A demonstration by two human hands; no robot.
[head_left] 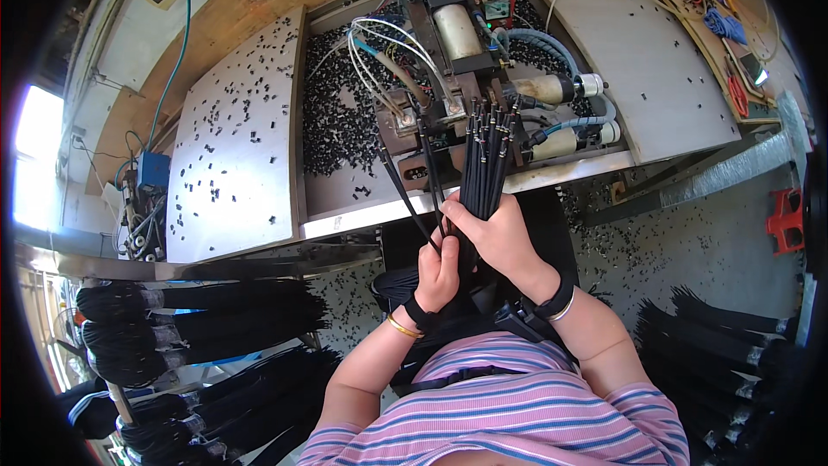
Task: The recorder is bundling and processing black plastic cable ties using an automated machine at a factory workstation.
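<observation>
Head cam, center frame: right hand point(500, 237) has its grip wrapped tight round a bundle of black cables point(483, 164), tips pointing up at the machine point(457, 60) on the desk point(233, 138). Left hand point(438, 272) pinches a single black cable point(405, 194) just left of the bundle

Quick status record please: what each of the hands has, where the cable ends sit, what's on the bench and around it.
left hand: pinches a single black cable drawn out to the left of the bundle
right hand: wrapped around a bundle of black cables, held upright
cable ends: metal-tipped, fanned out in front of the machine
bench: grey plates strewn with small black pieces
left of person: bundled black cables on a rack
</observation>
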